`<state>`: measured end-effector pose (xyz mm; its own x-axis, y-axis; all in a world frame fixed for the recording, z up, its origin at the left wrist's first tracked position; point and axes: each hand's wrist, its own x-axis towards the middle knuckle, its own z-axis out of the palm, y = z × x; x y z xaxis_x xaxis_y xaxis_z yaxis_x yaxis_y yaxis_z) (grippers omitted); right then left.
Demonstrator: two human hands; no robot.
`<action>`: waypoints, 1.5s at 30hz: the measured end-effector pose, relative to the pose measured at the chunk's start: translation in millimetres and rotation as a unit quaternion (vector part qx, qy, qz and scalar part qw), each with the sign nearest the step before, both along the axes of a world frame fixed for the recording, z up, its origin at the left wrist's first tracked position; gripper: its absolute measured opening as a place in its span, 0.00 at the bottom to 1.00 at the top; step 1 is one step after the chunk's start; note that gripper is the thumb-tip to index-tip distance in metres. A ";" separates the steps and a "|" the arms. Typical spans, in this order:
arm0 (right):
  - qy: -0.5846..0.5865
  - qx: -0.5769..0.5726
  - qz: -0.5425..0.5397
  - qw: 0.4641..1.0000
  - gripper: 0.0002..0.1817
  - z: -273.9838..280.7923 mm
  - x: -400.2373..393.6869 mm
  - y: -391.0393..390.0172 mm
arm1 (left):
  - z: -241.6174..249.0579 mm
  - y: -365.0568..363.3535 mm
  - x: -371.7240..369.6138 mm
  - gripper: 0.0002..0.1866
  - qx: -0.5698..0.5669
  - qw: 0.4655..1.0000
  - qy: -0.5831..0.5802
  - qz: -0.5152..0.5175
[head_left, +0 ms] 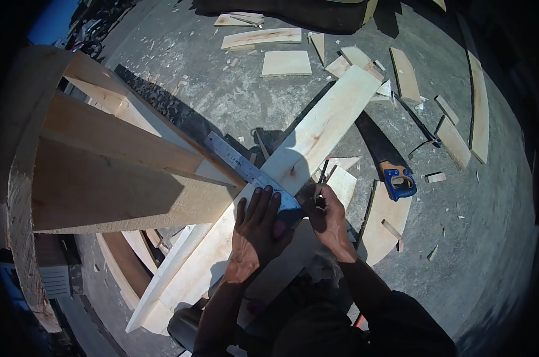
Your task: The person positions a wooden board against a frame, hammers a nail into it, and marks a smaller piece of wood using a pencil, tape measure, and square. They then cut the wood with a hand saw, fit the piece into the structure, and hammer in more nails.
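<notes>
A long pale board point(326, 134) runs diagonally in front of me. Across it lies a carpenter's square point(236, 159), its metal blade marked with writing. My left hand point(254, 229) grips the square against the board, fingers laid over the blade and thumb bent by the dark blue stock point(290, 215). Beside the stock, my right hand point(329, 223) is closed in a pinch at the board's edge. A thin dark stick with a reddish tip, apparently a pencil point(324, 171), rises from the pinch; its lower end is hidden by the fingers.
A large wooden frame point(114, 172) stands close on the left, touching the board's area. A handsaw point(394, 172) with a blue and yellow handle lies at right on the concrete, near a curved offcut point(385, 223). Several wood pieces point(286, 63) are scattered beyond.
</notes>
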<state>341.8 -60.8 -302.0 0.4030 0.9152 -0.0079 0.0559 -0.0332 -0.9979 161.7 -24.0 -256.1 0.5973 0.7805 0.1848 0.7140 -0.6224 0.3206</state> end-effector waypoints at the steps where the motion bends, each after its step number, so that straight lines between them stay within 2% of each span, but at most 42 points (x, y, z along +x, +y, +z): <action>1: 0.048 -0.019 0.045 0.998 0.16 5.7 -2.2 -1.2 | -0.6 -2.6 -1.8 0.44 -0.004 1.000 -0.004 0.001; 2: 0.094 -0.036 0.089 0.991 0.16 8.5 -4.6 -1.0 | -2.3 -3.3 -3.0 0.44 -0.004 1.000 -0.006 -0.004; 3: 0.113 -0.014 0.082 0.990 0.16 7.3 -9.1 -3.2 | -3.9 -4.0 -4.7 0.43 -0.010 1.000 -0.011 0.002; 7: 0.106 0.020 0.069 0.992 0.18 -2.5 -16.8 -1.6 | -5.8 -1.5 -7.2 0.43 -0.018 1.000 -0.018 0.001; 9: 0.224 -0.024 0.051 0.973 0.16 -5.2 -14.0 0.0 | -4.8 0.2 -7.4 0.43 -0.022 1.000 -0.018 0.004; 10: 0.225 -0.026 0.053 0.973 0.16 -4.7 -8.9 -1.1 | -4.5 -0.1 -6.9 0.43 -0.024 0.999 -0.021 0.003; 11: 0.020 0.016 0.049 0.998 0.17 -1.9 -1.5 -1.6 | -4.0 0.3 -6.6 0.43 -0.023 1.000 -0.020 0.004; 12: -0.186 0.057 0.044 0.980 0.19 2.9 4.9 -1.0 | -3.5 0.7 -6.2 0.43 -0.024 0.999 -0.020 0.004; 16: -0.136 0.013 0.119 0.983 0.22 53.0 19.6 9.3 | -4.9 1.3 -7.5 0.43 -0.022 1.000 -0.022 0.003; 18: -0.277 -0.027 0.155 0.948 0.25 60.0 18.3 15.6 | -4.4 0.9 -7.1 0.43 -0.022 0.999 -0.022 0.005; 19: -0.278 -0.027 0.155 0.947 0.25 58.5 18.9 19.7 | -3.6 1.2 -6.6 0.43 -0.021 1.000 -0.022 0.006; 21: -0.366 0.043 0.174 0.913 0.21 49.8 18.2 29.5 | -0.6 1.7 -4.6 0.43 -0.020 0.999 -0.025 0.008; 24: -0.318 0.084 0.196 0.924 0.18 43.7 17.7 46.9 | -1.8 1.2 -5.1 0.42 -0.014 0.999 -0.029 0.013; 28: -0.335 0.079 0.208 0.916 0.15 49.9 15.5 71.4 | -0.3 0.9 -2.5 0.42 -0.011 0.999 -0.028 0.013; 31: -0.370 0.061 0.270 0.887 0.15 56.9 17.2 89.4 | -2.8 0.7 -3.3 0.41 0.000 1.000 -0.027 0.010; 33: -0.404 0.053 0.340 0.848 0.14 69.5 18.4 92.5 | -1.6 1.9 -3.6 0.41 -0.004 1.000 -0.026 0.010; 34: -0.404 0.052 0.342 0.847 0.14 77.7 23.1 88.3 | -0.9 1.5 -3.5 0.41 -0.009 1.000 -0.025 0.008; 36: -0.439 0.012 0.415 0.797 0.14 101.3 46.9 75.5 | -0.9 -0.2 -4.5 0.41 -0.009 1.000 -0.025 0.008; 38: -0.536 -0.097 0.473 0.692 0.16 130.0 72.5 49.4 | 0.1 1.9 -3.1 0.41 -0.001 1.000 -0.028 0.008; 39: -0.538 -0.096 0.469 0.693 0.16 126.4 82.7 36.6 | 0.3 1.5 -3.5 0.41 -0.003 1.000 -0.027 0.008; 41: -0.435 -0.072 0.394 0.806 0.17 113.0 94.7 9.5 | 0.4 -0.5 -2.8 0.42 -0.008 1.000 -0.030 0.006; 42: -0.437 -0.074 0.393 0.805 0.17 104.0 90.2 -1.0 | 1.0 -1.6 -2.0 0.42 -0.002 1.000 -0.026 0.014; 44: -0.265 -0.124 0.238 0.926 0.17 74.7 69.3 -15.9 | 0.4 -3.6 0.6 0.42 0.008 1.000 -0.021 0.022; 45: -0.231 -0.099 0.198 0.947 0.17 56.5 51.2 -20.5 | -2.4 -3.7 -0.7 0.42 0.003 1.000 -0.020 0.017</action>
<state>393.0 -81.3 -245.5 0.0296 0.9944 -0.1013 0.5332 -0.1015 -0.8399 161.1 -27.6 -258.6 0.5617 0.7993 0.2137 0.7218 -0.5997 0.3455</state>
